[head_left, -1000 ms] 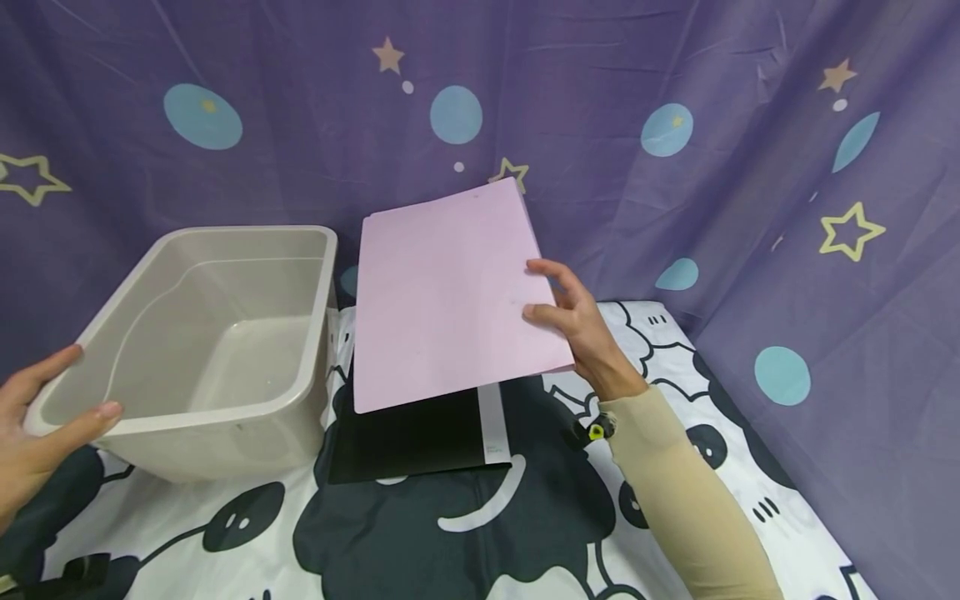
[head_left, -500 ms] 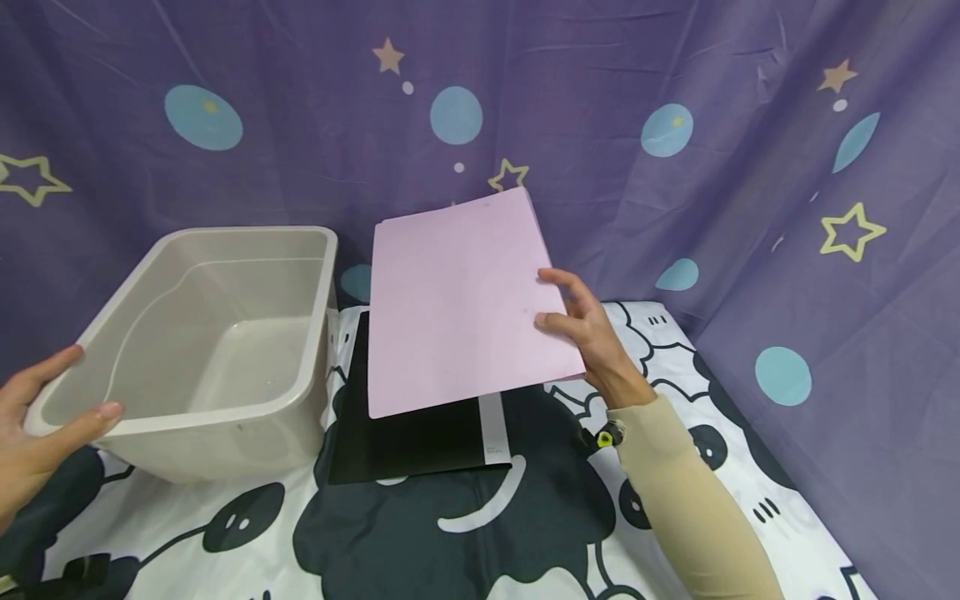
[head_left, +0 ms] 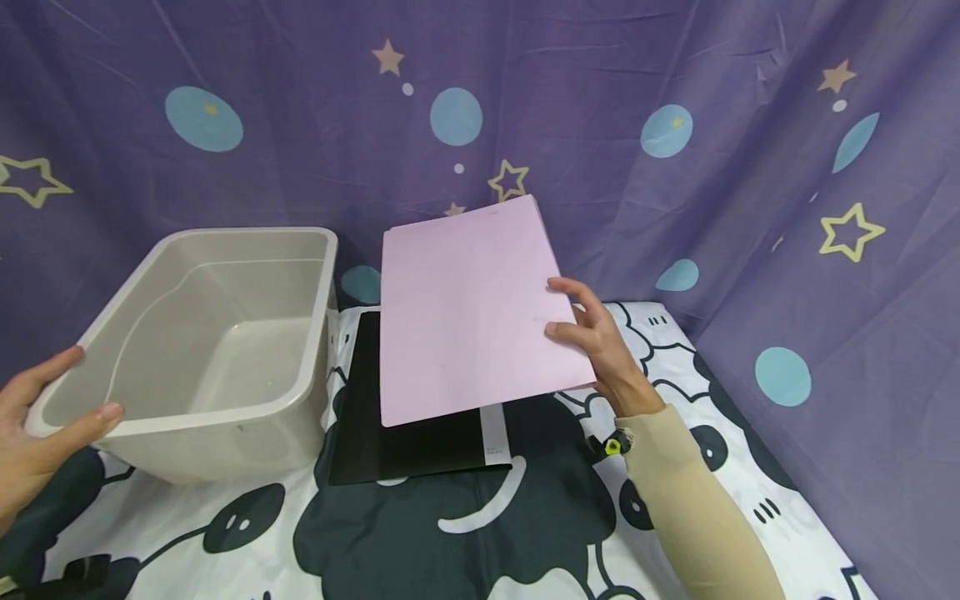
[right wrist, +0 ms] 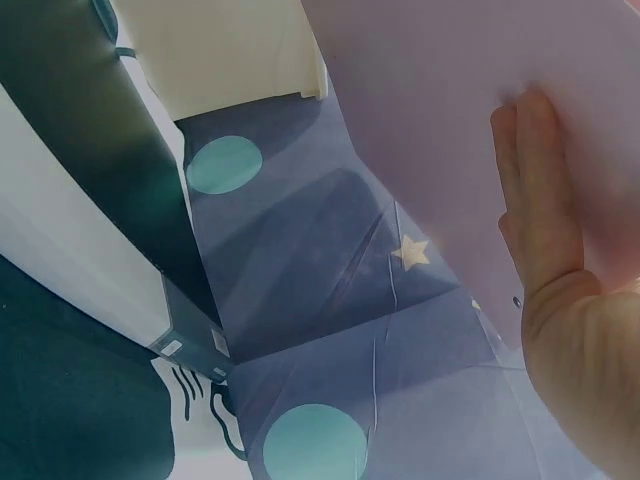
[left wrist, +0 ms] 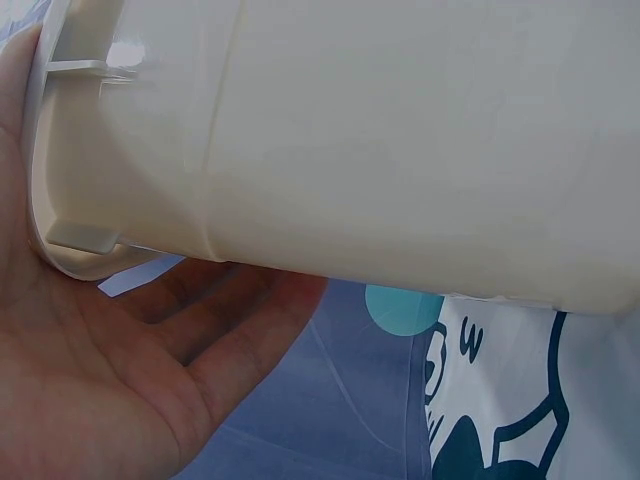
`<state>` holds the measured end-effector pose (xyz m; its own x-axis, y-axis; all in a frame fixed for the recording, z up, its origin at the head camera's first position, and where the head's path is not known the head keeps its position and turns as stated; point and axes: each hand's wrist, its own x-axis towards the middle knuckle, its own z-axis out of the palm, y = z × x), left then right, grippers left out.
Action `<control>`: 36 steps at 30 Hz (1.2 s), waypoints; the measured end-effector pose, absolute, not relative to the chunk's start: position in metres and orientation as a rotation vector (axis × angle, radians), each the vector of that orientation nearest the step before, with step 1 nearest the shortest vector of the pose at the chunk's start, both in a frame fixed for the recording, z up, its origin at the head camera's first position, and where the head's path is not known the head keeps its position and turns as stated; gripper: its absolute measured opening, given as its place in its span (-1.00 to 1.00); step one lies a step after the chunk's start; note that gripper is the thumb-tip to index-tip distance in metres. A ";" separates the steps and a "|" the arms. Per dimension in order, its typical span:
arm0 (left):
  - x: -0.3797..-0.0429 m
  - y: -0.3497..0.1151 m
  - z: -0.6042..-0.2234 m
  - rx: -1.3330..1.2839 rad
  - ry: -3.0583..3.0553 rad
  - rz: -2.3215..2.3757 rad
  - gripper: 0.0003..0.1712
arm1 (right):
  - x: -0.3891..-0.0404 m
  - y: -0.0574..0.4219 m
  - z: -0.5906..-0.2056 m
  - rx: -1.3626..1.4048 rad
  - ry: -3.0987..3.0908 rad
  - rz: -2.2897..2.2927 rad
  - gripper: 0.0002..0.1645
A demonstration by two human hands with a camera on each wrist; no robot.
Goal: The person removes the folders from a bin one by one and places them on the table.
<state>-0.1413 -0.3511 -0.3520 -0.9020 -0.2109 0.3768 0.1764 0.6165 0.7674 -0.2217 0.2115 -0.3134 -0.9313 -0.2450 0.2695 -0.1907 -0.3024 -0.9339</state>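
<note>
My right hand [head_left: 603,350] holds a pink folder [head_left: 472,317] by its right edge, thumb on the near face and fingers reaching behind. In the right wrist view the fingers [right wrist: 545,190] lie along the folder's back. The folder is tilted above a black folder [head_left: 420,446] with a pale strip [head_left: 494,435] near its right side; the pink one hides part of it. My left hand [head_left: 45,425] grips the near left corner of a beige plastic bin [head_left: 225,421], thumb over the rim. In the left wrist view its fingers [left wrist: 250,320] extend along the bin's outer side.
A cartoon-print cloth [head_left: 247,567] covers the surface under everything. Purple curtain [head_left: 585,100] with stars and dots hangs behind and along the right side. The bin stands directly left of the black folder.
My right hand has moved the pink folder right and slightly down, uncovering more of the black folder's left side. My left hand and the bin have stayed put.
</note>
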 end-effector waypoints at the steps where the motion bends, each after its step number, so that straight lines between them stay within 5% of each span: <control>1: -0.140 -0.350 -0.351 0.031 -2.410 -1.205 -0.07 | -0.222 0.212 -0.314 -0.575 1.835 -2.436 -0.31; 36: -0.146 -0.358 -0.355 -0.008 -2.371 -1.247 -0.07 | -0.213 0.247 -0.340 -0.540 1.831 -2.411 -0.31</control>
